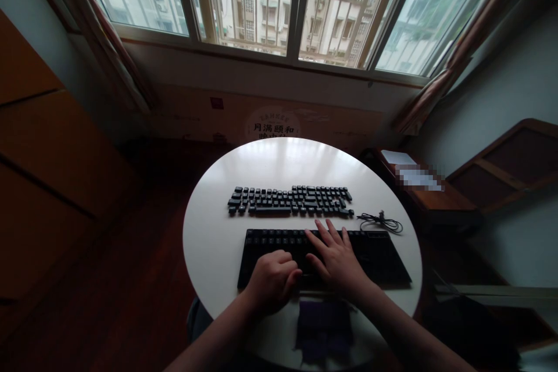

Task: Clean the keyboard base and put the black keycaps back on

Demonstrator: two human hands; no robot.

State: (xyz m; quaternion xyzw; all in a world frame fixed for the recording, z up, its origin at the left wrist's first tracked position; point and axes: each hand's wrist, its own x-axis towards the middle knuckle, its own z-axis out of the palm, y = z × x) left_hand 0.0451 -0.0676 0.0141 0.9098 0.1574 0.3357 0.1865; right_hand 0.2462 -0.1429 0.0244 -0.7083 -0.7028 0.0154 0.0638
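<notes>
A black keyboard [379, 258] lies on a round white table [209, 232], its top row of keycaps in place and the lower part looking mostly bare. Over its left-middle part, my left hand [272, 279] is curled into a fist; whatever it may hold is hidden. My right hand [337, 253] rests with fingers spread on the keyboard's upper middle. Just beyond the keyboard, loose black keycaps [273, 210] are laid out in rows. A coiled black cable [381, 221] sits right of them.
A dark purple cloth [325, 331] lies near the table's front edge. To the right stands a wooden chair or bench [444, 200] with papers [399, 157] on it. A long printed box [192, 113] is under the window; an orange-brown cabinet [43, 174] stands left.
</notes>
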